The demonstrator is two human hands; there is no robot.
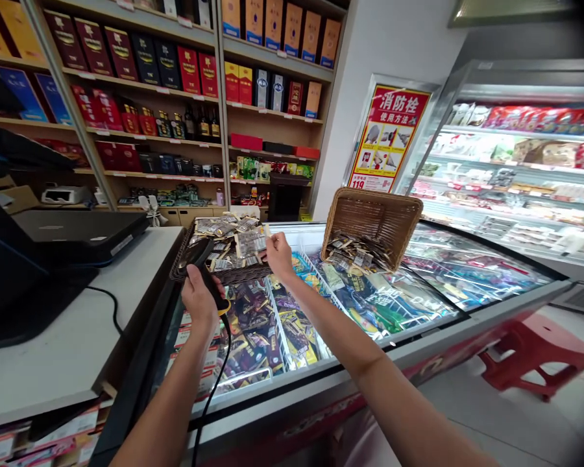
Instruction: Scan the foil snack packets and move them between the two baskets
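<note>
My left hand [200, 295] is wrapped round the handle of a black barcode scanner [205, 269], its cord hanging down past my wrist. The scanner's head is over the near left side of a dark wicker basket [246, 271], which is filled with small snack packets [219, 227]. Over the basket's right side, my right hand [278, 251] pinches one clear-and-gold snack packet [251, 242] by its edge. Farther right, a brown wicker basket [374, 217] stands tilted with its opening toward me, more packets [357, 250] in its lower part.
Both baskets rest on a glass-topped chest freezer [296, 376] holding wrapped ice creams. A counter [141, 279] with checkout equipment [78, 233] borders it on the left. A red stool [540, 344] stands on the floor to the right. Shelves of boxed bottles [165, 58] line the back wall.
</note>
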